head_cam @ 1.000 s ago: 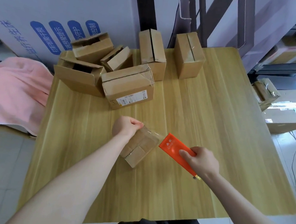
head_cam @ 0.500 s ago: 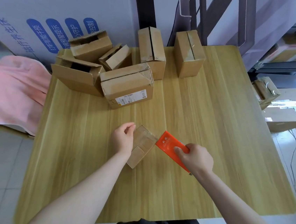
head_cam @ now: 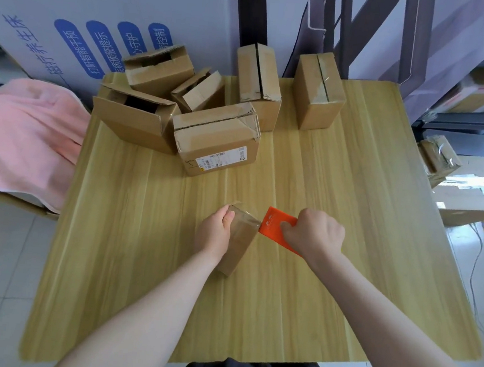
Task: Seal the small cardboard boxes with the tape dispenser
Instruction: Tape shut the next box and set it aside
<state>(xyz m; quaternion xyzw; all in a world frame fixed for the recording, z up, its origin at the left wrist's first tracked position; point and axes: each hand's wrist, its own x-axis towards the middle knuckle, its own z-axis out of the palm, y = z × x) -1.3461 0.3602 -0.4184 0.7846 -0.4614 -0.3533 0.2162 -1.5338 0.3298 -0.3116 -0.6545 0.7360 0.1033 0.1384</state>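
Note:
A small brown cardboard box lies in the middle of the wooden table. Clear tape shines across its far end. My left hand grips the box's left side, with the thumb on top. My right hand grips the orange tape dispenser, whose front edge touches the box's right far corner. The hand hides the dispenser's rear part.
Several larger cardboard boxes crowd the table's far left and far middle, some with open flaps. A pink cloth lies left of the table. More boxes sit on the floor to the right.
My left hand moved from the box's far end to its left side. The box turned more lengthwise towards me. My right hand slid up the dispenser, closer to the box.

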